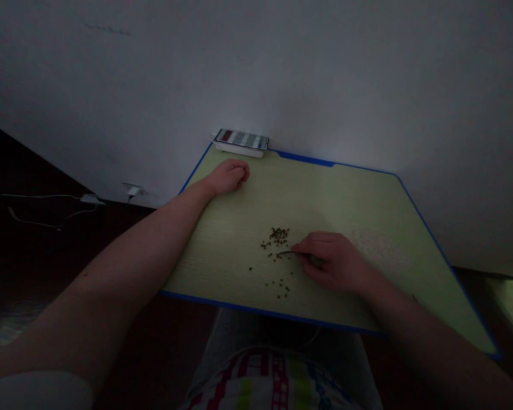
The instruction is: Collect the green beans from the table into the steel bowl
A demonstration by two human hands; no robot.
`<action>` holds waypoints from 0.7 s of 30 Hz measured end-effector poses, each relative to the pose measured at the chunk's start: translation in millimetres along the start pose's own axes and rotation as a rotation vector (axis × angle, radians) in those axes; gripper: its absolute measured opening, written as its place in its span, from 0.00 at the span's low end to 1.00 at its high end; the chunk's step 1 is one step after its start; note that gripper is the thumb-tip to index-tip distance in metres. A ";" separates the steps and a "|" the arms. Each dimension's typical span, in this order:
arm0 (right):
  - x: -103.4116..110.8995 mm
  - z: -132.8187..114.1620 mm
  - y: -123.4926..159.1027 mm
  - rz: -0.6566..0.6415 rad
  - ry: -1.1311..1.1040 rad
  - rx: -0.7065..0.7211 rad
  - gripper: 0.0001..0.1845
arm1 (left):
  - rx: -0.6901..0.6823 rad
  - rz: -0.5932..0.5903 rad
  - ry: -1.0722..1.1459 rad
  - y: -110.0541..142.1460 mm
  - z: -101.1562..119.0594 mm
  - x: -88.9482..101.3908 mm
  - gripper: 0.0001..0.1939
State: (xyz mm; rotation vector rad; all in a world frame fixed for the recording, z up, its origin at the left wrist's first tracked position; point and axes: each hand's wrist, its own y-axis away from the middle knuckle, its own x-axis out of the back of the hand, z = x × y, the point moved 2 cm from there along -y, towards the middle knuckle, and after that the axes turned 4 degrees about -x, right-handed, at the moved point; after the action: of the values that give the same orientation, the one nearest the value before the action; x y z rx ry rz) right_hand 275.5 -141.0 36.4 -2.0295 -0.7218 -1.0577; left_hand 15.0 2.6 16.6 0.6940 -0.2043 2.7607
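Observation:
On a pale green table [239, 216] with a blue edge lie several small dark beans [277, 234], some clustered and some scattered toward the front edge. My right hand [331, 261] rests on the table just right of them and pinches a thin tool, possibly tweezers [291, 253], whose tip points at the beans. A faint white heap of grains [378, 246] lies just right of this hand. My left hand [228, 175] sits closed in a loose fist on the far left part of the table, holding nothing that I can see.
A phone [241, 139] lies on a white block at the table's far edge against the white wall. Cables and a plug [89, 199] run along the dark floor at the left. My lap with striped clothing [265, 381] is below the table's near edge.

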 end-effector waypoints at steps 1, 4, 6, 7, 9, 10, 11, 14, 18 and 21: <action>-0.5 -0.8 0.2 -0.016 -0.017 0.016 0.14 | -0.003 0.000 0.002 -0.5 -1.1 0.1 0.06; -0.9 -1.9 0.5 -0.025 -0.043 0.026 0.14 | -0.002 0.003 0.000 -1.7 -3.8 0.5 0.06; -0.5 -2.0 0.6 -0.006 -0.029 0.008 0.15 | 0.002 0.001 -0.009 -2.1 -4.4 0.5 0.06; -0.2 -2.1 0.7 0.001 -0.019 0.000 0.15 | 0.003 0.002 -0.013 -2.1 -4.4 0.5 0.06; 0.4 -2.7 1.1 0.002 -0.010 -0.010 0.15 | 0.000 0.007 -0.018 -1.9 -3.9 0.6 0.07; 0.9 -3.1 1.3 0.000 -0.018 -0.009 0.15 | -0.001 0.011 -0.018 -1.7 -3.7 0.7 0.07; 1.6 -3.5 1.6 -0.001 -0.033 -0.005 0.15 | -0.001 0.015 -0.017 -1.6 -3.5 0.7 0.07; 3.9 -3.2 2.0 0.010 -0.082 0.002 0.14 | 0.007 0.006 -0.001 -1.5 -3.4 0.5 0.07; 4.1 0.9 1.6 0.022 -0.048 -0.017 0.12 | 0.017 0.003 0.019 -1.4 -2.8 0.1 0.06; 1.8 3.0 1.1 -0.009 -0.012 -0.049 0.11 | 0.023 0.000 0.007 -0.5 -1.0 0.0 0.05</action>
State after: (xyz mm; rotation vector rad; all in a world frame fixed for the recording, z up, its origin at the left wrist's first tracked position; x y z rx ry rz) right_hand 278.5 -139.0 36.4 -2.0774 -0.7189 -1.0789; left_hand 14.7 3.3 15.7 0.6905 -0.1714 2.7693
